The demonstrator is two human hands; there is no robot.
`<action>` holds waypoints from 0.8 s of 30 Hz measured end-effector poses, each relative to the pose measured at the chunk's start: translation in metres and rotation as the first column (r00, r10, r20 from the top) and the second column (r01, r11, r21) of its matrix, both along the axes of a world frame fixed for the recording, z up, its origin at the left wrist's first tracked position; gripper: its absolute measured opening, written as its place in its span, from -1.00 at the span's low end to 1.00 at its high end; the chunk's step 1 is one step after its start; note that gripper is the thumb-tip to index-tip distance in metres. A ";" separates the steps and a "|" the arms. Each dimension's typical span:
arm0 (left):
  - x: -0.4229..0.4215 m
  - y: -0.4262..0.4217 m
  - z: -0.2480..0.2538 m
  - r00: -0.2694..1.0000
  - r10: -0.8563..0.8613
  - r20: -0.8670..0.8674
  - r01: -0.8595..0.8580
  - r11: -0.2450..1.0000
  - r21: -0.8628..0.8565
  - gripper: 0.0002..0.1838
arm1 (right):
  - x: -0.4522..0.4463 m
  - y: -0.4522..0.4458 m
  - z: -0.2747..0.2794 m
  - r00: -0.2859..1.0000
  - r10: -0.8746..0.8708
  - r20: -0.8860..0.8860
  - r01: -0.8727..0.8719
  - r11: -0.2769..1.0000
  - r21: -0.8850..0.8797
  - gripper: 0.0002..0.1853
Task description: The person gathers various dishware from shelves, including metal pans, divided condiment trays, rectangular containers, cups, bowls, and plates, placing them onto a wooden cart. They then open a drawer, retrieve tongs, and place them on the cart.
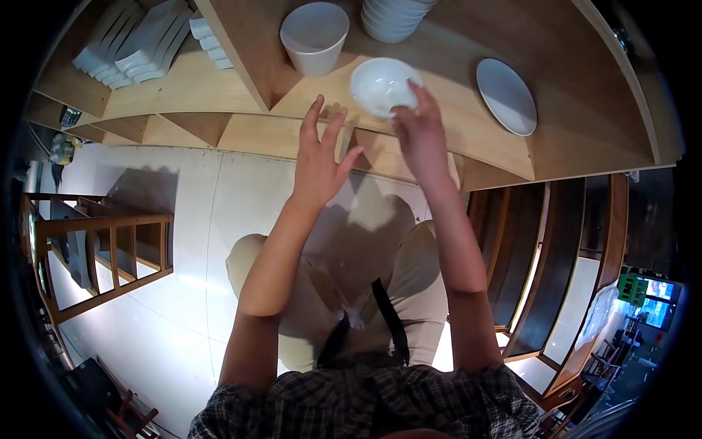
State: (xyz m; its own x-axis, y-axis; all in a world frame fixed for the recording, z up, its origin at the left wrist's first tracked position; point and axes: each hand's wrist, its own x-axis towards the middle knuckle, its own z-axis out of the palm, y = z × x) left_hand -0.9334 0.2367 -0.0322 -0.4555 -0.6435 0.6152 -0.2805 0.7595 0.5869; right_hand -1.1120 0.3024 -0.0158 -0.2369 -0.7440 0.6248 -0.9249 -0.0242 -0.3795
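Observation:
A white bowl (382,86) is at the front part of the wooden shelf, tilted slightly so that its inside shows. My right hand (422,132) grips the bowl's right rim, with the fingers and thumb on its near right side. To the left, my left hand (322,161) is open with its fingers spread, in front of the shelf edge and apart from the bowl. Just behind the bowl stand a tall white cup-shaped container (315,44) and a stack of white bowls (393,18). An oval white plate (506,96) lies on the shelf at the right.
A vertical divider (238,55) splits the shelf (453,110). Left of it sit stacked white dishes (153,44). On the floor at left is a wooden rack (110,252). A dark wooden cabinet (563,249) stands at right, and a green crate (631,290) is farther back.

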 end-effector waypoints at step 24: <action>0.024 -0.005 0.012 0.999 0.014 -0.033 -0.015 1.000 -0.019 -0.78 | -0.092 -0.124 0.133 0.846 -0.321 -0.425 0.240 0.942 -0.233 -0.57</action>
